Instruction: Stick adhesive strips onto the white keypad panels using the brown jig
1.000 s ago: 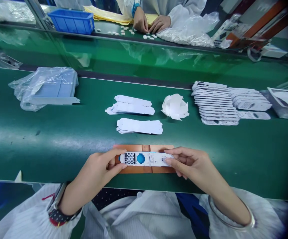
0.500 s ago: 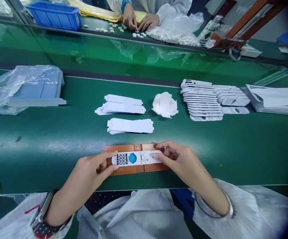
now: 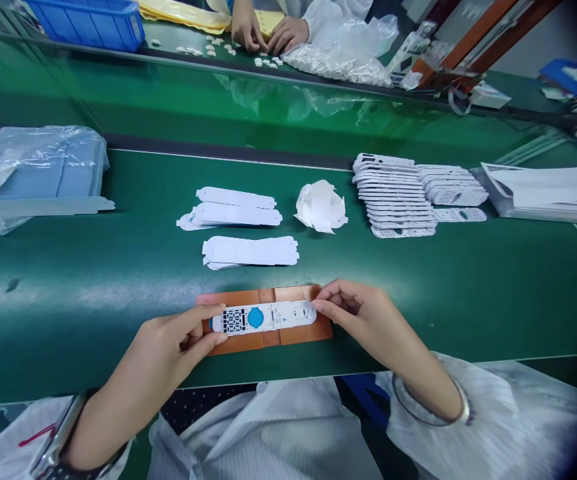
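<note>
A long white panel (image 3: 288,315) with rounded ends, dark digit-shaped cutouts and a round blue spot lies in an orange-brown fixture block (image 3: 268,295) near the table's front edge. My left hand (image 3: 181,343) pinches the panel's left end between thumb and forefinger. At the right end, my right hand (image 3: 356,310) has thumb and forefinger closed together, touching the panel's rounded tip; whether anything small is between them I cannot make out. Just beyond the fixture lies a small pile of white strips (image 3: 251,251), and behind it a second pile of white strips (image 3: 236,215).
Crumpled white paper (image 3: 321,207) sits behind the fixture. Stacked white panels (image 3: 396,197) and a packet of white sheets (image 3: 548,187) are at right. Left stands a plastic-wrapped stack (image 3: 43,163). Across the divider (image 3: 168,100), a co-worker's hands (image 3: 288,33) handle small white pieces.
My right hand has slid off the panel's top face to its right tip, uncovering that end. My left hand keeps its hold. The whole view has shifted slightly.
</note>
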### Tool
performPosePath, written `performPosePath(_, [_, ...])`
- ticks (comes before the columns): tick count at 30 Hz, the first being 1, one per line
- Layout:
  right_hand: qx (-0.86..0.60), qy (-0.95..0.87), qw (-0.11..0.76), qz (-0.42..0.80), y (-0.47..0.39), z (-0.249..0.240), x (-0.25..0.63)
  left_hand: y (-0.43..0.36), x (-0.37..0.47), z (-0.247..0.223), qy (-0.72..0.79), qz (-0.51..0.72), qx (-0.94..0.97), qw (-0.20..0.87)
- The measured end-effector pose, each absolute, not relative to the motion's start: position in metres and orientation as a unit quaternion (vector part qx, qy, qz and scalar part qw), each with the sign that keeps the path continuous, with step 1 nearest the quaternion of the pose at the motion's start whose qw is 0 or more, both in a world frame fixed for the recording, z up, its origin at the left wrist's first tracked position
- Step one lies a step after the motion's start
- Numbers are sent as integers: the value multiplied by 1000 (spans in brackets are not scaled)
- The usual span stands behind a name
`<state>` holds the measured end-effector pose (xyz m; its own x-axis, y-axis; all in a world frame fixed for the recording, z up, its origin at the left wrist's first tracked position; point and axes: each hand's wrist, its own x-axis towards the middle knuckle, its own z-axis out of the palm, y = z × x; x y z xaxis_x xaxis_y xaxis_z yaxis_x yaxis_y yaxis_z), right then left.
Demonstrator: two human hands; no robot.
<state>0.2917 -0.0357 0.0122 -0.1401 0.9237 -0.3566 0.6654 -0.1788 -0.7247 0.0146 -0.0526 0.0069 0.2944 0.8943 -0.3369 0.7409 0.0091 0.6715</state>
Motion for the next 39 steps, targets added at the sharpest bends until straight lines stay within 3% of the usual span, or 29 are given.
performPosePath(7, [-588,-694,-7,414,-7,19,292,-37,23,23,537,-96,802,242])
performPosePath(11, [-576,-720,-82,378,7,25,286,-38,36,35,492,-193,822,211])
performPosePath(16, [-523,-746,-119,395,22,31,284,-47,36,32,476,-177,835,212])
performPosePath(21, [-457,-789,-25,410,9,26,276,-48,15,11,521,-20,813,258])
performPosePath(26, [-443,-844,87,291,-29,9,255,-53,9,-2,537,102,786,289])
performPosePath(35, [-445,-850,258,113,-57,0,243,-69,29,1,497,222,818,185])
performPosePath(39, [-395,-865,249,183,-79,6,248,-95,23,0,489,258,808,203])
